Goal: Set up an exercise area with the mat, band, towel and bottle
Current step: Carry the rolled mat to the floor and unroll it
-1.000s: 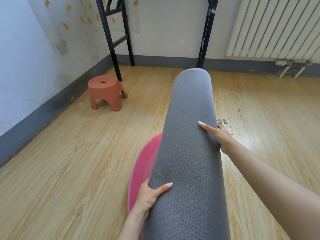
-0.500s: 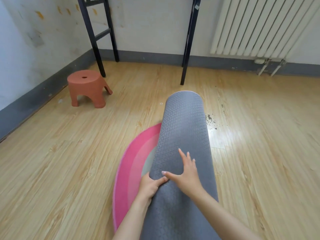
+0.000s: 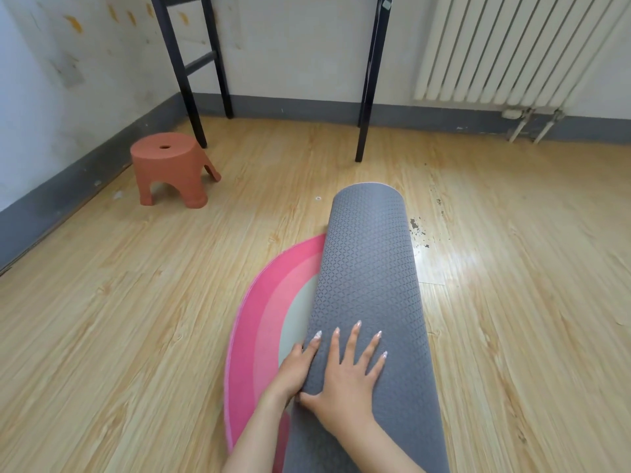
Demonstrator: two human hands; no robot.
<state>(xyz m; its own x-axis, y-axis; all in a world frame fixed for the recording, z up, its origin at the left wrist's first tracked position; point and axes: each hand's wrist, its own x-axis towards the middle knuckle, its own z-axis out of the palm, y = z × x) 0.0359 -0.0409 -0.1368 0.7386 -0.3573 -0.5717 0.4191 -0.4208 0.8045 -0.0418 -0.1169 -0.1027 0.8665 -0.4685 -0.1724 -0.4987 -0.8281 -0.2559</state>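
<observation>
A rolled mat [image 3: 370, 268] with a grey patterned outside lies on the wooden floor, pointing away from me. Its unrolled part [image 3: 259, 322] spreads to the left as a rounded pink flap with a pale centre. My right hand [image 3: 348, 380] rests flat on top of the roll, fingers spread. My left hand [image 3: 295, 370] grips the roll's left edge, thumb on top and fingers tucked under. No band, towel or bottle is in view.
An orange plastic stool [image 3: 169, 169] stands at the left near the wall. Black metal frame legs [image 3: 367, 97] and a ladder [image 3: 191, 70] rise at the back. A white radiator [image 3: 512, 49] hangs on the right wall. Dark specks [image 3: 418, 230] mark the floor.
The roll has come down from a raised tilt to the floor. My right hand slid from its far side to lie flat on top near my left hand.
</observation>
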